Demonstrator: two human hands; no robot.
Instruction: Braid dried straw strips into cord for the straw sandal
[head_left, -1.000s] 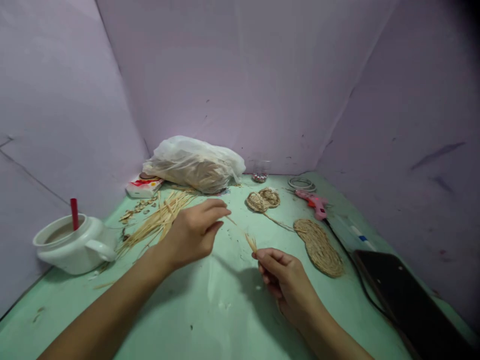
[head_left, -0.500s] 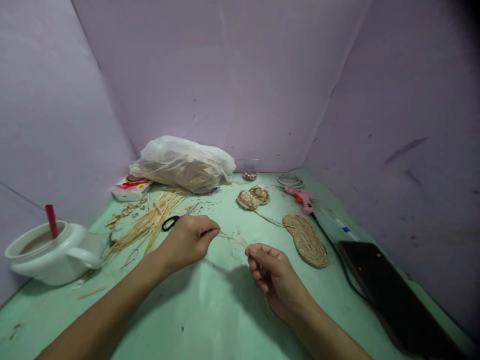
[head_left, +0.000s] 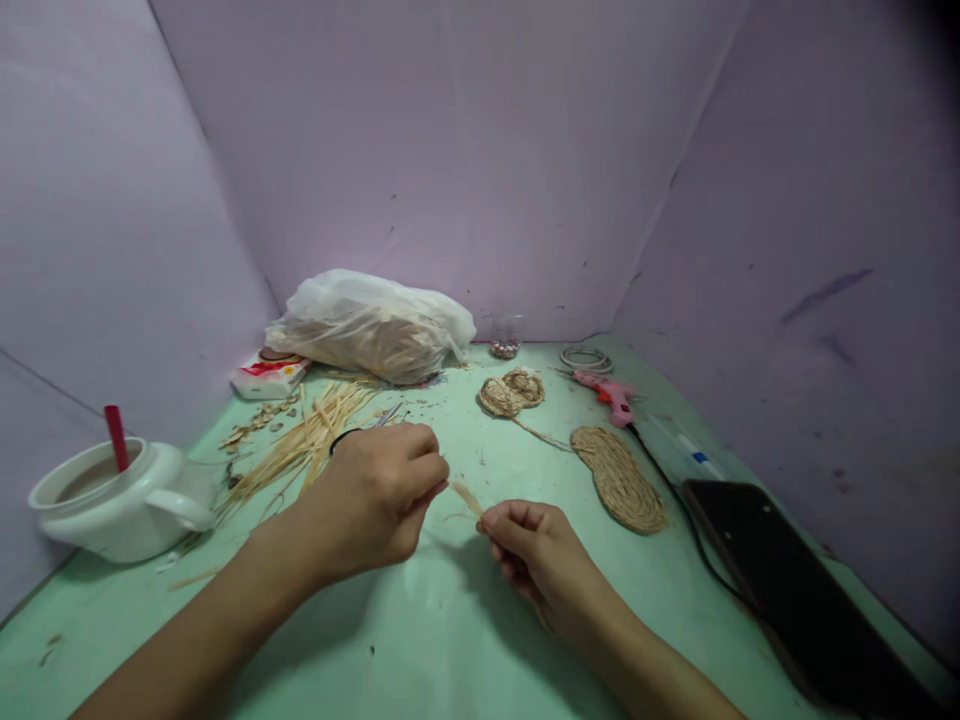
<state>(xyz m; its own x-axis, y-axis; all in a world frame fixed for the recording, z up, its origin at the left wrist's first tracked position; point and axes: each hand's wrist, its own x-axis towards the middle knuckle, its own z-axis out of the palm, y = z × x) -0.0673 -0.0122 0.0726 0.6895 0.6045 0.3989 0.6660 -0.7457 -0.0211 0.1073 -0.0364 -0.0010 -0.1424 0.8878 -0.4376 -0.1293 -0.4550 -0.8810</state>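
Observation:
My left hand (head_left: 379, 492) and my right hand (head_left: 534, 552) are close together over the green table (head_left: 420, 620). Both pinch the same thin straw strand (head_left: 466, 497), which spans the small gap between them. The left fingers grip its near-left end, and the right thumb and forefinger close on its other end. Just behind my left hand lie black-handled scissors (head_left: 366, 426) and a loose pile of straw strips (head_left: 307, 445).
A white pot with a red stick (head_left: 112, 497) stands at the left. At the back lie a plastic bag of straw (head_left: 371, 327) and a red-white box (head_left: 270, 375). A woven oval mat (head_left: 619, 478), coiled braid (head_left: 512, 391), pink glue gun (head_left: 606, 394) and black phone (head_left: 780, 560) lie right.
My hands have drawn closer together and nearer to me, so the strand between them looks shorter. The scissors came into sight behind my left hand.

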